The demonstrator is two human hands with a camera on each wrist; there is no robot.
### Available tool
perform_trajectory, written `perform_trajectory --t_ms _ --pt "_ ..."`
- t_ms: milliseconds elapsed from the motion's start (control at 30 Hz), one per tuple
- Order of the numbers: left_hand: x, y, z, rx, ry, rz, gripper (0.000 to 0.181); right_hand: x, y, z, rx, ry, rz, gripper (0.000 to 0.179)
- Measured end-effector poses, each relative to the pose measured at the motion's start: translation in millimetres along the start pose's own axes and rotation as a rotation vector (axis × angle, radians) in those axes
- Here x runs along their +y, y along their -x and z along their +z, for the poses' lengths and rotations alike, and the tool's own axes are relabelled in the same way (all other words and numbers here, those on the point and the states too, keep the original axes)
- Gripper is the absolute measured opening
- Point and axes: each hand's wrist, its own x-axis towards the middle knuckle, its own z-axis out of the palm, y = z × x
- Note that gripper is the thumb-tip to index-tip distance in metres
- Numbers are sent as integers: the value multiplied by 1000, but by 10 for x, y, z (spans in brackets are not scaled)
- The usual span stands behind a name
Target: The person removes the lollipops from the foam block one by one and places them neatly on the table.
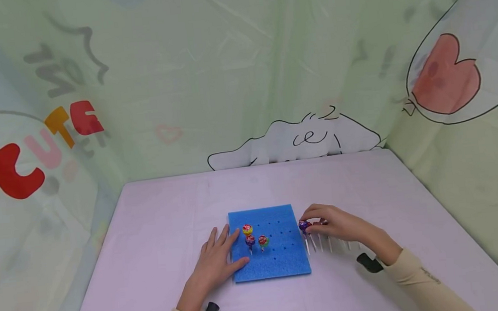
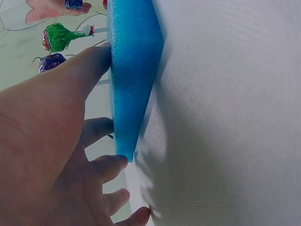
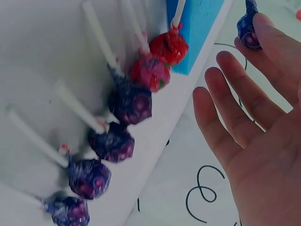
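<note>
My left hand (image 1: 216,260) lies along the left edge of a blue foam board (image 1: 271,269), its spread fingers touching the top. Three wrapped lollipops stand in the board: a yellow-and-red lollipop (image 1: 247,229), a purple lollipop (image 1: 250,241) and a red-and-green lollipop (image 1: 264,241). Just off the board's right edge, my right hand (image 1: 334,223) pinches a dark purple lollipop (image 3: 249,30) between thumb and index finger. Its other fingers are extended. Beneath that hand a row of lollipops lies on the table, including a purple lollipop (image 3: 131,102) and a red lollipop (image 3: 170,48).
Small holes (image 1: 282,234) dot the board in rows. White lollipop sticks (image 1: 330,244) point toward the near side of the pale table (image 1: 181,202). A printed curtain (image 1: 188,81) hangs behind and at both sides.
</note>
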Motion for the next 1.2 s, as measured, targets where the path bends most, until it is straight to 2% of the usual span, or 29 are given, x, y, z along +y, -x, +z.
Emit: perform_trajectory --t_ms 767,1200 --pt "23 15 -30 -4 7 -3 79 159 289 -280 -24 83 95 26" --pt "9 6 -21 -4 2 6 79 259 450 -441 -28 88 147 31"
